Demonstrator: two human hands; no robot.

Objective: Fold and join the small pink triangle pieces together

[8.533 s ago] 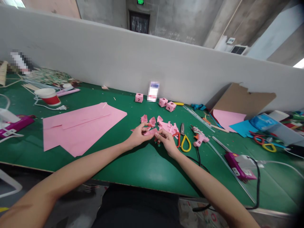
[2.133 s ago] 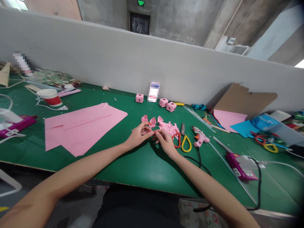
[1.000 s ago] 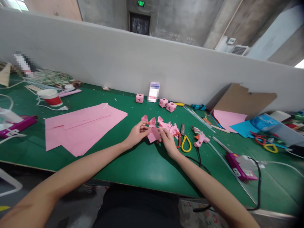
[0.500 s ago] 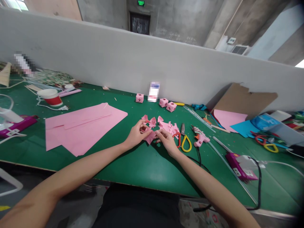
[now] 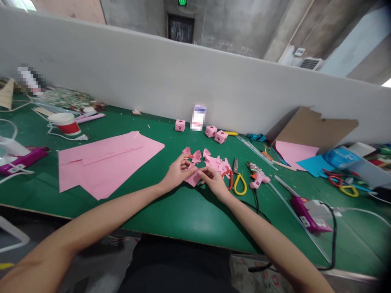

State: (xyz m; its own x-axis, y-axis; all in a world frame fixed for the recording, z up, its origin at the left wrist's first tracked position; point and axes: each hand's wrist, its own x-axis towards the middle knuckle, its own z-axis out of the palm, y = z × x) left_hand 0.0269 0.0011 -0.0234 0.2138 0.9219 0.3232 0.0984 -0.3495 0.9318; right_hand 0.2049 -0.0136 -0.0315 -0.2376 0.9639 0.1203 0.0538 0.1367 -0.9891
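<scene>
A small piece of pink paper [image 5: 192, 179] is held between both hands above the green table. My left hand [image 5: 177, 173] is closed on its left side, and my right hand [image 5: 210, 179] pinches its right edge. Just beyond the fingers lie small folded pink paper pieces [image 5: 197, 155]. Pink paper scraps [image 5: 218, 164] are heaped behind my right hand. Scissors [image 5: 240, 184] with red and yellow handles lie right of that hand, partly hidden by it. Farther back stand several pink paper cubes [image 5: 180, 125] with dark diamond-shaped openings.
Large pink paper sheets [image 5: 113, 167] cover the left side. A paper cup [image 5: 64, 123] stands behind them. To the right lie a pink glue gun [image 5: 259, 177], a purple power strip [image 5: 308, 213] with cables and clear sticks. A grey partition [image 5: 137, 73] closes off the back.
The pink paper between my fingers has turned slightly and now shows a broader, flatter face. My right fingers have shifted a little along its edge.
</scene>
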